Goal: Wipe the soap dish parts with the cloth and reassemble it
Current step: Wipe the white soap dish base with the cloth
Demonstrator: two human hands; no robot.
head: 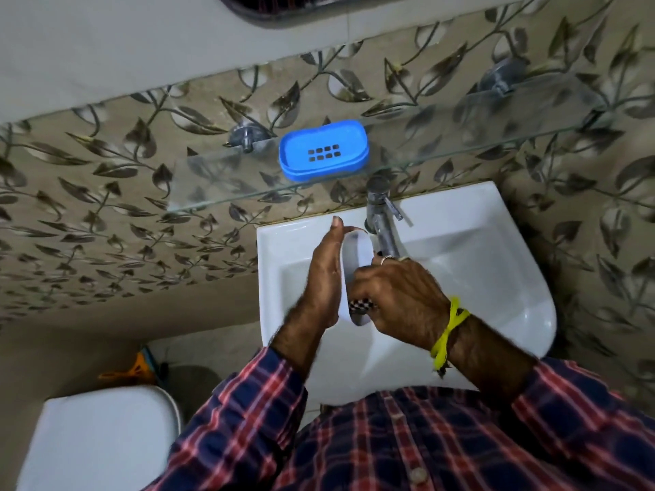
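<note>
The blue slotted soap dish part [324, 150] lies on the glass shelf [460, 143] above the basin. Over the sink [489, 285] the white soap dish tray [357, 248] stands on edge. My left hand [324, 278] presses flat against the tray's outer side, fingers straight and pointing toward the wall. My right hand [397, 295] is curled round a black-and-white checked cloth [361, 306] and pushes it into the tray's hollow. Only a small bit of the cloth shows below my fingers.
A steel tap [384, 225] rises just right of the tray, close to my right knuckles. The shelf hangs on two metal brackets against the leaf-patterned wall. A white toilet lid [102, 437] sits at lower left, with an orange object [136, 368] behind it.
</note>
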